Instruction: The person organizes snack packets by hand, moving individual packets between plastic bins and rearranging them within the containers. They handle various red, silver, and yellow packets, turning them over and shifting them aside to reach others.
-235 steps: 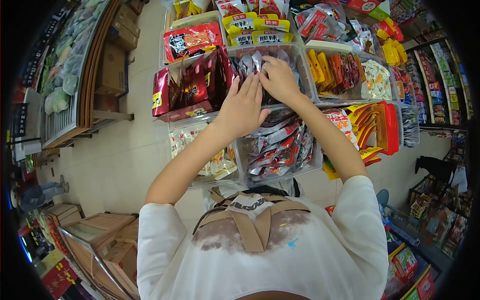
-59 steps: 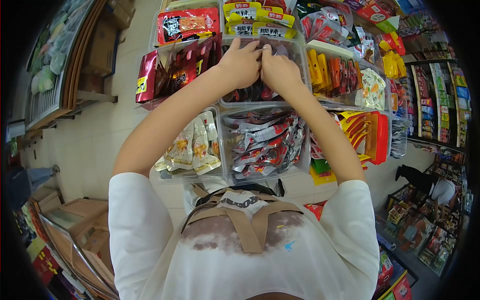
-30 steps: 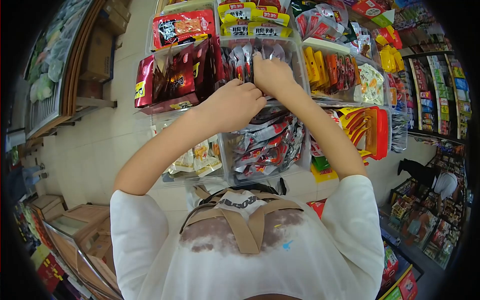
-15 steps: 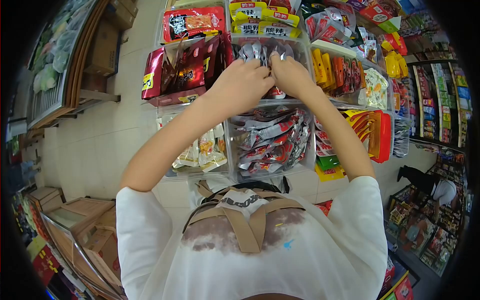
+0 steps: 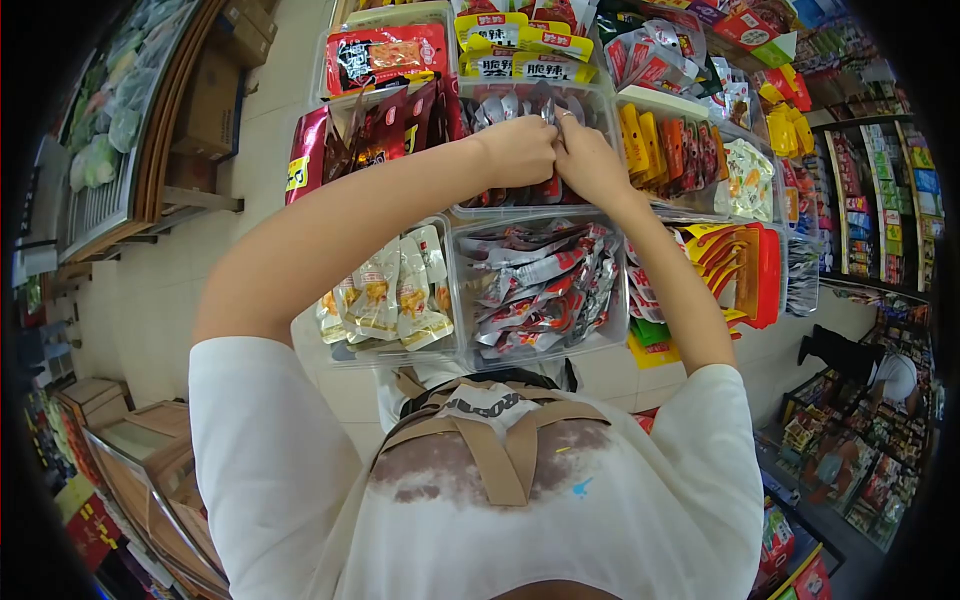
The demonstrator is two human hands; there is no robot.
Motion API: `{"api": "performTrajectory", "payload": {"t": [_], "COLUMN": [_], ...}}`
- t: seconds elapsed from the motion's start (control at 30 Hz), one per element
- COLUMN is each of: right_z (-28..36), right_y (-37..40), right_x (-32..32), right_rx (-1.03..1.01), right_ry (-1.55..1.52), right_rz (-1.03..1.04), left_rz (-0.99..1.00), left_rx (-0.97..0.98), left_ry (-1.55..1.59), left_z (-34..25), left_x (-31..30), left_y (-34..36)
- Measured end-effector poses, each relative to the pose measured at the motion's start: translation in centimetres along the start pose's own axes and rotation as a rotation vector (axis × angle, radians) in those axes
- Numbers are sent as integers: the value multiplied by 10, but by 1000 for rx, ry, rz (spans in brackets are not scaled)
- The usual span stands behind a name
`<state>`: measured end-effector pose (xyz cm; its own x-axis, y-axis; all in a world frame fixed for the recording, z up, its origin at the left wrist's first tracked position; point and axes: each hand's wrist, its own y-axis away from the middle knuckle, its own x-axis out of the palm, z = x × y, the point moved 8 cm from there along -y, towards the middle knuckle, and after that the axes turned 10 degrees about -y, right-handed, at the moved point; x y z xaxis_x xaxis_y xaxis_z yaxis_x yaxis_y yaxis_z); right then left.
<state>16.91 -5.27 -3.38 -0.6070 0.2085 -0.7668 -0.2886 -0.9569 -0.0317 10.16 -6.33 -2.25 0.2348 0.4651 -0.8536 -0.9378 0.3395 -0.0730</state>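
My left hand [image 5: 520,152] and my right hand [image 5: 588,158] meet over a clear plastic bin in the middle of the display. Upright silver snack packets [image 5: 490,108] fill that bin. Both hands are closed, with fingertips on the tops of the packets; the fingers partly hide what they pinch. Just in front, a clear bin [image 5: 455,300] holds silver and red packets [image 5: 545,285] lying in overlapping layers. Dark red snack bags [image 5: 375,130] stand to the left, beneath my left forearm. Yellow packets [image 5: 640,140] stand in a row right of my right hand.
White packets [image 5: 395,295] lie in the front-left bin. A red box [image 5: 765,275] with yellow packets is at the front right. Vegetables [image 5: 110,130] sit on a rack at far left. Another person [image 5: 885,378] is at the far right near shelves.
My left hand has moved right, and my left elbow has swung outward and forward. My right hand has shifted slightly right and toward me, bringing the hands closer together over the same bin.
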Motion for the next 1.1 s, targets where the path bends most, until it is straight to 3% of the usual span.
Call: {"api": "performTrajectory", "payload": {"t": [0.2, 0.3, 0.37, 0.63, 0.7, 0.83, 0.97, 1.03, 1.1], "right_z": [7, 5, 2, 5, 3, 8, 0, 3, 16], "right_y": [0, -13, -16, -7, -18, -11, -14, -13, -6], "right_x": [5, 7, 10, 9, 11, 14, 19, 2, -40], "right_rx": [-35, 23, 36, 45, 77, 66, 18, -34, -14], "right_ry": [79, 158, 152, 101, 217, 275, 313, 312, -145], "right_rz": [43, 74, 53, 18, 51, 47, 187, 244, 178], "left_rz": [-6, -101, -18, -49, -40, 65, 272, 275, 283], "left_rx": [148, 130, 141, 96, 86, 49, -77, -86, -100], "left_ry": [-65, -38, -10, 1, 9, 78, 160, 232, 319], "left_z": [-3, 1, 0, 5, 3, 6, 2, 1, -8], "left_x": [5, -1, 5, 2, 3, 3, -13, -43, -59], "left_y": [4, 7, 6, 9, 7, 11, 20, 27, 38]}}
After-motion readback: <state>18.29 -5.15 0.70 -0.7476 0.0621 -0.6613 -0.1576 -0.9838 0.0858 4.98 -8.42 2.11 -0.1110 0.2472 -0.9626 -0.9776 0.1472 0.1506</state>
